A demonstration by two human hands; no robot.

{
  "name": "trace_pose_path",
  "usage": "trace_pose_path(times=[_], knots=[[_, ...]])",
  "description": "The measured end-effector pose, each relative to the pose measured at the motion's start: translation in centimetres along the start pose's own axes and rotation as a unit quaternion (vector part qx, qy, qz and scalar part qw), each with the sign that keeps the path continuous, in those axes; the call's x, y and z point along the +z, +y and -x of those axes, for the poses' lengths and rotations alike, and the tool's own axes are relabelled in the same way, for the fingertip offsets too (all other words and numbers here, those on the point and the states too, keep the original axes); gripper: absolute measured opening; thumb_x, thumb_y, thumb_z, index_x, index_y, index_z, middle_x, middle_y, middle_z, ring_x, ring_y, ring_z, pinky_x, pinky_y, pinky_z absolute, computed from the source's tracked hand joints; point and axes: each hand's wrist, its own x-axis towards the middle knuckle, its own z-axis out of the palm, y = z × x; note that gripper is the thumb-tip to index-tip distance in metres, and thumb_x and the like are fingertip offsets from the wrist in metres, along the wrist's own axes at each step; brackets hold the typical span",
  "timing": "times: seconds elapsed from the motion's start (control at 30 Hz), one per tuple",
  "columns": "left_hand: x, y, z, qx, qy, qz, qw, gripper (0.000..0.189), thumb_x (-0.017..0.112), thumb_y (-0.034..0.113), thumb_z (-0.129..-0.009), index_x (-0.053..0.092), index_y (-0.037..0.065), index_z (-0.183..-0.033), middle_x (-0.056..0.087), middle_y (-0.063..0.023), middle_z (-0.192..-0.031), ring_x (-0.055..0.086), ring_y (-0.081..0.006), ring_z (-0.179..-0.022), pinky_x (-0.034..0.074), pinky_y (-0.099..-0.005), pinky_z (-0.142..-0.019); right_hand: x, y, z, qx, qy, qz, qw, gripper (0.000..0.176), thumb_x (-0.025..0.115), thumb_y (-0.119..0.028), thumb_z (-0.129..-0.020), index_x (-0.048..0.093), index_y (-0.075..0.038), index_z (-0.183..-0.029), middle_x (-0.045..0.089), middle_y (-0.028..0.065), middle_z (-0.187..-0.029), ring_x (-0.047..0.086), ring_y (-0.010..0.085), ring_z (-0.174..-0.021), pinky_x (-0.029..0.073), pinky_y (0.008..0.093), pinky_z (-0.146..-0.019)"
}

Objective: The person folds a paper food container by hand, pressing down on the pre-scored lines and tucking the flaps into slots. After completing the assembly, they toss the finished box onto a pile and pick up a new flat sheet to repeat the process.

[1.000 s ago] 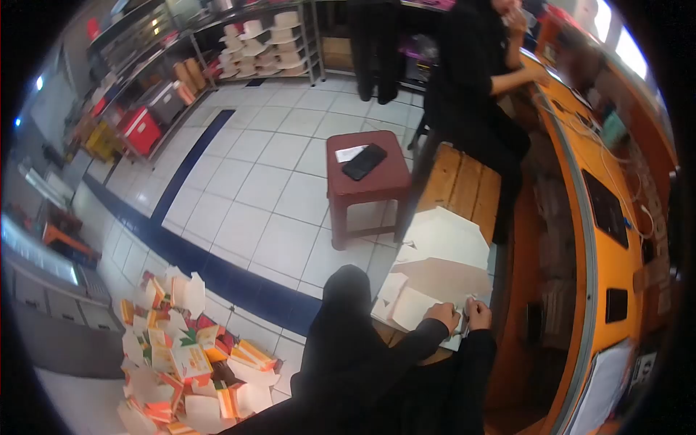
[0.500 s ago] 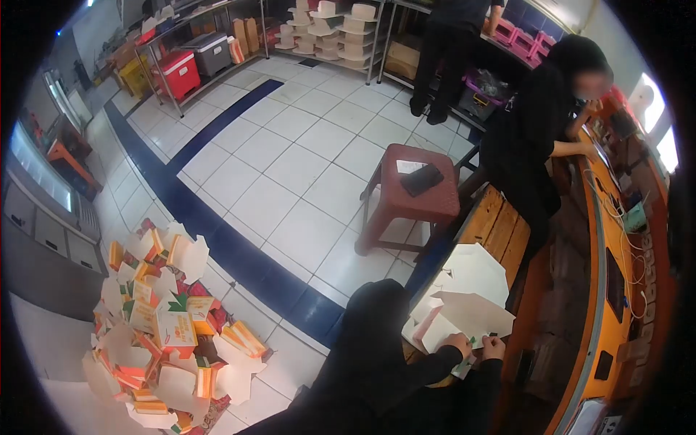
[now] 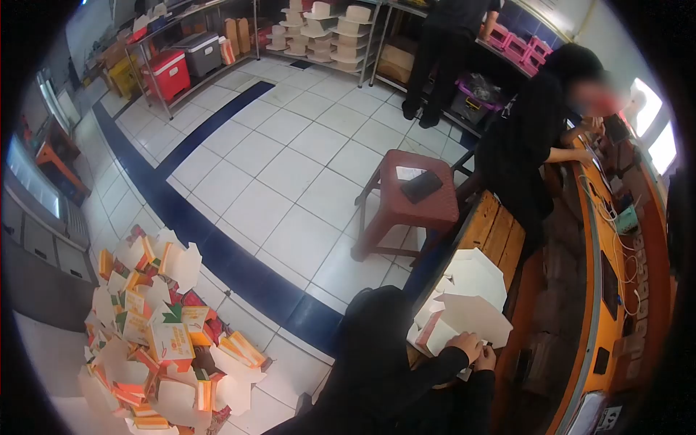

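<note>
A white cardboard food box (image 3: 471,315), partly folded with its lid flap (image 3: 473,274) standing open, rests on the wooden bench. My left hand (image 3: 466,346) has its fingers closed over the box's near edge. Right beside it, my right hand (image 3: 484,359) pinches the corner of the same edge. The fold between my fingers is mostly hidden. Both forearms are in black sleeves.
A heap of printed cartons (image 3: 170,333) lies on the floor at left. A red-brown stool (image 3: 417,188) bears a phone (image 3: 421,186). One person (image 3: 518,145) sits at the orange counter (image 3: 591,348); another person (image 3: 442,54) stands by the back shelf. White boxes (image 3: 319,32) are stacked behind.
My left hand has shifted up and right over the box edge, closer to my right hand. The green print near my fingers is now covered. The seated person's head has lowered slightly.
</note>
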Motion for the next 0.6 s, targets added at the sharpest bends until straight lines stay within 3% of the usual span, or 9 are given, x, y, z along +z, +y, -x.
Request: trace_pose_path(times=[0.1, 0.17, 0.2, 0.23, 0.3, 0.37, 0.47, 0.53, 0.6], knots=[[-1.0, -1.7, -0.6, 0.126, 0.093, -0.217, 0.964, 0.031, 0.057, 0.034, -0.090, 0.065, 0.006, -0.101, 0.062, -0.0160, -0.099, 0.061, -0.0385, -0.092, 0.050, -0.0483, -0.081, 1.0, 1.7, -0.1, 0.018, 0.013, -0.140, 0.990, 0.022, 0.061, -0.021, -0.093, 0.058, 0.000, -0.099, 0.063, 0.0103, -0.080, 0.062, 0.0161, -0.074, 0.050, 0.0289, -0.066], [-7.7, 1.2, 1.5, 0.085, 0.124, -0.251, 0.956, 0.036, 0.062, 0.035, -0.085, 0.061, 0.006, -0.106, 0.062, -0.0162, -0.097, 0.060, -0.0357, -0.093, 0.051, -0.0469, -0.081, 0.8, 4.4, 0.9, 0.031, 0.022, -0.162, 0.986, 0.030, 0.062, -0.027, -0.094, 0.059, 0.000, -0.107, 0.063, 0.0099, -0.091, 0.058, 0.0138, -0.083, 0.047, 0.0279, -0.073], [-9.0, 0.8, 1.7, 0.079, 0.166, -0.258, 0.949, 0.037, 0.064, 0.036, -0.084, 0.060, 0.005, -0.105, 0.062, -0.0163, -0.095, 0.060, -0.0359, -0.095, 0.051, -0.0474, -0.081, 1.5, 6.0, 1.0, -0.003, 0.072, -0.153, 0.986, 0.024, 0.061, -0.026, -0.095, 0.060, -0.004, -0.104, 0.058, 0.0004, -0.082, 0.050, 0.0082, -0.065, 0.041, 0.0245, -0.053], [-9.5, -0.1, 1.6, 0.072, 0.209, -0.263, 0.939, 0.039, 0.066, 0.036, -0.082, 0.059, 0.004, -0.104, 0.061, -0.0164, -0.093, 0.060, -0.0362, -0.097, 0.051, -0.0479, -0.082, 1.8, 6.3, 1.6, -0.026, 0.091, -0.162, 0.982, 0.024, 0.061, -0.026, -0.095, 0.060, -0.005, -0.104, 0.059, 0.0008, -0.082, 0.052, 0.0087, -0.064, 0.041, 0.0249, -0.052], [-9.4, -1.6, 1.3, -0.029, 0.166, -0.262, 0.950, 0.040, 0.065, 0.037, -0.083, 0.059, 0.007, -0.109, 0.064, -0.0172, -0.094, 0.062, -0.0379, -0.097, 0.051, -0.0489, -0.081, 1.0, 4.3, 3.9, -0.006, 0.082, -0.157, 0.984, 0.030, 0.060, -0.029, -0.095, 0.061, -0.001, -0.107, 0.061, 0.0066, -0.082, 0.056, 0.0132, -0.070, 0.047, 0.0282, -0.063], [-8.0, -5.7, -1.2, -0.062, 0.113, -0.260, 0.957, 0.037, 0.063, 0.035, -0.084, 0.059, 0.009, -0.110, 0.065, -0.0174, -0.094, 0.063, -0.0387, -0.094, 0.052, -0.0492, -0.080, 1.2, 4.2, 5.3, 0.085, 0.042, -0.302, 0.949, 0.022, 0.060, -0.021, -0.095, 0.058, -0.005, -0.111, 0.060, 0.0063, -0.078, 0.057, 0.0136, -0.062, 0.048, 0.0278, -0.055], [-11.2, -3.7, -1.2, -0.134, 0.117, -0.281, 0.943, 0.028, 0.057, 0.032, -0.088, 0.060, 0.016, -0.111, 0.069, -0.0161, -0.094, 0.067, -0.0375, -0.087, 0.053, -0.0490, -0.077, 1.7, 5.9, 5.6, 0.073, 0.056, -0.375, 0.923, 0.020, 0.058, -0.018, -0.096, 0.056, -0.006, -0.113, 0.061, 0.0077, -0.078, 0.058, 0.0157, -0.059, 0.049, 0.0285, -0.052], [-14.4, -3.1, -1.2, -0.155, 0.222, -0.218, 0.938, 0.027, 0.055, 0.029, -0.089, 0.058, 0.013, -0.111, 0.070, -0.0163, -0.092, 0.068, -0.0356, -0.087, 0.053, -0.0481, -0.075, 0.6, 6.4, 5.6, 0.080, 0.064, -0.394, 0.914, 0.020, 0.058, -0.018, -0.096, 0.055, -0.007, -0.113, 0.061, 0.0079, -0.078, 0.058, 0.0161, -0.058, 0.049, 0.0283, -0.052], [-20.7, -2.7, 0.2, -0.074, 0.312, 0.001, 0.947, 0.029, 0.053, 0.024, -0.090, 0.055, 0.007, -0.114, 0.069, -0.0208, -0.094, 0.068, -0.0356, -0.088, 0.053, -0.0460, -0.077, 0.5, 6.3, 6.0, 0.091, 0.074, -0.403, 0.908, 0.020, 0.058, -0.016, -0.095, 0.055, -0.005, -0.112, 0.060, 0.0077, -0.078, 0.056, 0.0151, -0.058, 0.048, 0.0272, -0.051]])
